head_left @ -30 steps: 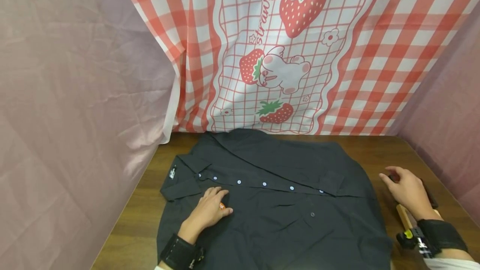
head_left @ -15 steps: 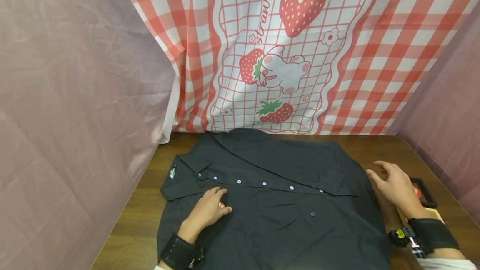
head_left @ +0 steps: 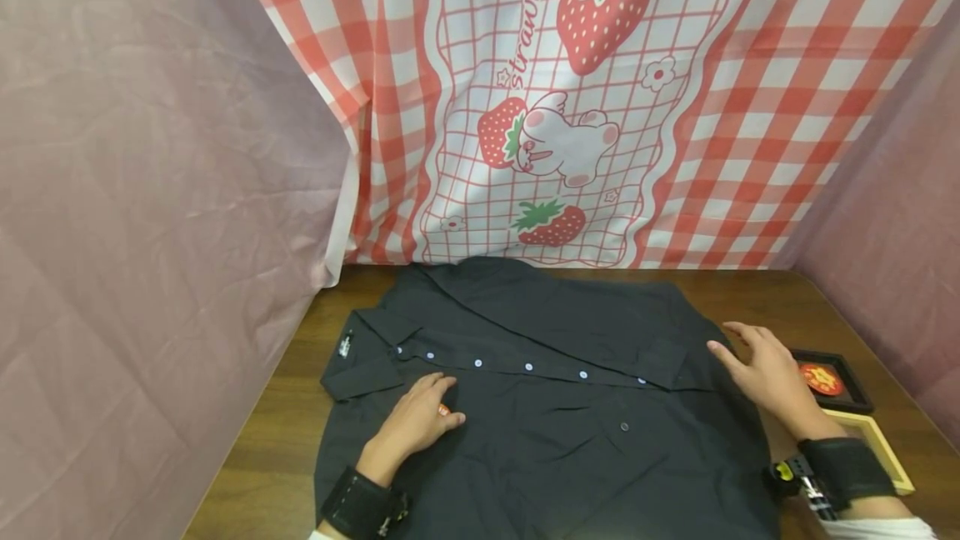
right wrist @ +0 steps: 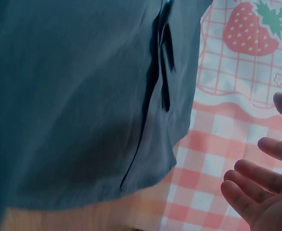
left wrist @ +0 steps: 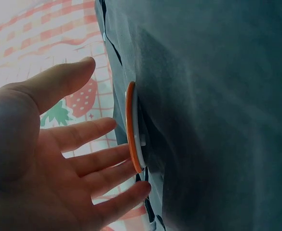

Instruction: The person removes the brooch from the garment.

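Dark shirt (head_left: 547, 448) lies spread on a wooden table (head_left: 258, 407), its long axis running left to right in the head view. The collar points left and the hem right; the row of six pale buttons (head_left: 528, 367) follows that axis, sloping slightly down toward the hem.

An orange-rimmed disc (left wrist: 132, 127) sits against the shirt near its collar half, seen nearly edge-on from the left wrist, with its pale side toward the fabric. The left hand (head_left: 416, 423) is over it, fingers extended and relaxed, thumb apart; whether the fingertips press on the rim or only overlap it, I cannot tell. The right hand (head_left: 768, 373) hovers at the hem end with loosely bent, parted fingers, holding nothing.

A white label (head_left: 345, 346) shows inside the collar, its print too small to read. On the checked cloth (head_left: 465, 215) behind, red lettering (head_left: 527, 19) runs upward, beginning "strawbe" before the frame cuts the word.

The shirt's far edge reaches the foot of that cloth, while its near side runs out of the head view. Wood shows between the collar and the table's left edge. Beyond the hem, a narrower strip of wood separates the shirt from a black tray (head_left: 855, 382) with a red-and-yellow round piece (head_left: 822, 379) in it; a pale wooden frame (head_left: 888, 450) lies just beside the tray, partly behind the right wrist.
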Demonstrator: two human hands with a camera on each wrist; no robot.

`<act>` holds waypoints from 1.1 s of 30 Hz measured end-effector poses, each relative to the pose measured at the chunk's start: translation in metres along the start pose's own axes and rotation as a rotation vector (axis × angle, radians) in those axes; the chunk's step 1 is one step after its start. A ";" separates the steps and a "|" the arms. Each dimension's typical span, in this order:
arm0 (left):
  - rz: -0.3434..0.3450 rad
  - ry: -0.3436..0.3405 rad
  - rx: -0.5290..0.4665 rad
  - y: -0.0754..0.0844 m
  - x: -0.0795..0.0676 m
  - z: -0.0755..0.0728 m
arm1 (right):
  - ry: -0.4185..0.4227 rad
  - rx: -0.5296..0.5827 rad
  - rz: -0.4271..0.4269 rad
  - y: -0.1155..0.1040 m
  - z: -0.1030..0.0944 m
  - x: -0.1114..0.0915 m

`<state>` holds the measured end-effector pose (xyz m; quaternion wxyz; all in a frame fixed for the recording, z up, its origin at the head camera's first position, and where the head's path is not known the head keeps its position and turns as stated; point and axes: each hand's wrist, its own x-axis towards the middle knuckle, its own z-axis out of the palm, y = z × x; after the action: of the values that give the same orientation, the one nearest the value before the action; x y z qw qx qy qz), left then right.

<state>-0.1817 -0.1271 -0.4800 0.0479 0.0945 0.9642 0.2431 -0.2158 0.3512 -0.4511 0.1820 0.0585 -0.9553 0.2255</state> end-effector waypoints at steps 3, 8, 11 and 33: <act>-0.004 -0.003 -0.006 0.000 -0.001 0.000 | -0.013 0.015 0.005 -0.005 0.002 0.000; -0.003 -0.010 -0.014 -0.001 -0.001 0.000 | -0.018 0.046 0.008 -0.010 0.006 0.000; 0.009 -0.007 -0.007 -0.002 -0.002 0.000 | -0.011 0.055 0.003 -0.012 0.009 0.000; 0.054 -0.005 -0.025 -0.005 -0.002 -0.002 | -0.104 0.114 -0.032 -0.037 0.028 -0.002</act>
<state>-0.1810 -0.1329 -0.4808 0.0450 0.1204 0.9580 0.2562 -0.2159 0.3054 -0.4603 0.1319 0.0959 -0.9481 0.2731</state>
